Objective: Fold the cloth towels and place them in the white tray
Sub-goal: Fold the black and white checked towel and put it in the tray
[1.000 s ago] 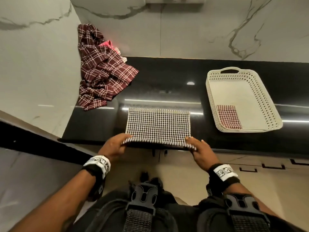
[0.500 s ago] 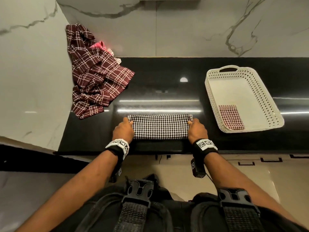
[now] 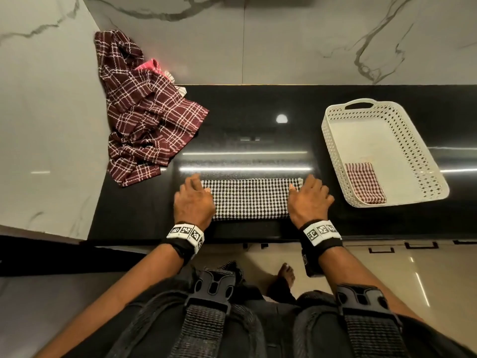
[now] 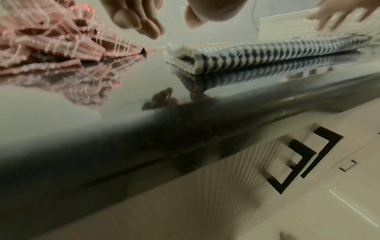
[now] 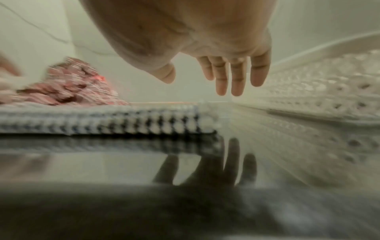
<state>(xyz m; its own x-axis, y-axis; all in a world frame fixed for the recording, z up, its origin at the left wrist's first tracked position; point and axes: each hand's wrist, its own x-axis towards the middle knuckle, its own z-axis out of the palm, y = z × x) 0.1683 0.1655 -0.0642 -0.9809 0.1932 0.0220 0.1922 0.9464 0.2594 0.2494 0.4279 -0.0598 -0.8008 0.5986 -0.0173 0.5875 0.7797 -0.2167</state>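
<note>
A black-and-white houndstooth towel [image 3: 250,198] lies folded into a narrow strip near the counter's front edge. My left hand [image 3: 194,200] is at its left end. In the left wrist view its fingers [image 4: 141,24] hang loosely curled above the counter, holding nothing, just short of the towel [image 4: 267,52]. My right hand [image 3: 308,198] is at the right end, and its straight fingers [image 5: 232,76] hover over the towel's corner [image 5: 144,118]. The white perforated tray [image 3: 418,140] stands to the right with a folded red checked towel [image 3: 365,183] in its near left corner.
A crumpled maroon plaid cloth [image 3: 147,117], with a pink one showing behind it, lies heaped in the back left corner against the marble wall. The glossy black counter [image 3: 258,125] ends just below my wrists. The tray's side wall [image 5: 329,97] is close on my right.
The towel's near half was folded over away from me, halving its depth. Both hands let go of its corners and now hover at its ends.
</note>
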